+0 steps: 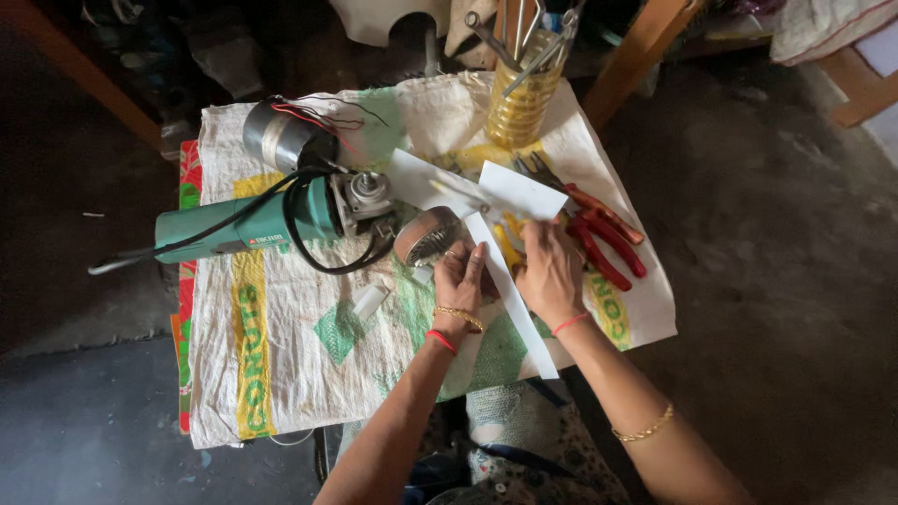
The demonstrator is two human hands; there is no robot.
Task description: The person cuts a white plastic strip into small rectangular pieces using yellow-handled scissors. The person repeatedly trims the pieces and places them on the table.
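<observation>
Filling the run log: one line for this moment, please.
left hand: on white paper strip | right hand: holding strip | red-handled pliers: beside

Your left hand [460, 273] and right hand [550, 271] pinch white paper strips [510, 281] just right of the green angle grinder [257, 223]; red pliers [603, 234] lie farther right.

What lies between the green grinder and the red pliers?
In the head view, between grinder and pliers lie a round metal part and white paper, held by both hands.
</observation>
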